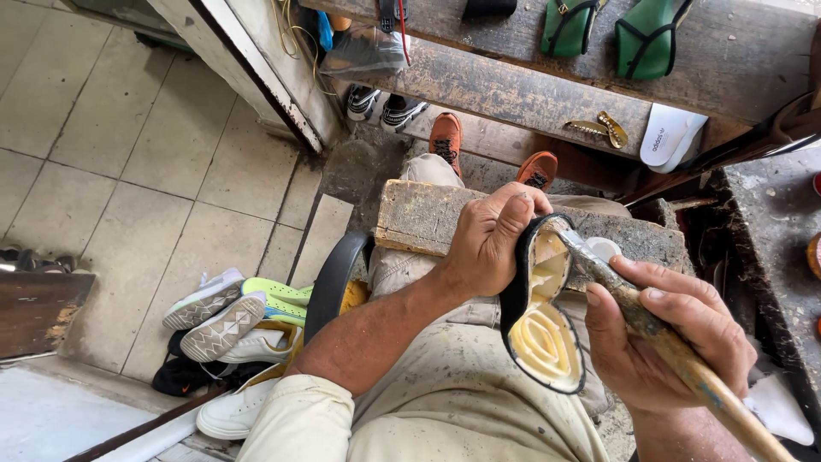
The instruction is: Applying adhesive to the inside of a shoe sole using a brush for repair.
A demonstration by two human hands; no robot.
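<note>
Already, glue coated most of the sole (544, 335); only its upper part looked unfinished. The left hand (489, 241) clamped the sole; the right hand (663, 338) gripped a brush (650, 321).

No packages, signs or screens show; the only label is a small dark printed logo mark on the white foam insole (672, 134) leaning against the wooden bench at upper right.

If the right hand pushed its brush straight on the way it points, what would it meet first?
The right hand aims the brush up-left; its tip already lies at the shoe sole's upper rim, by the left hand's thumb, so probably that rim first.
</note>
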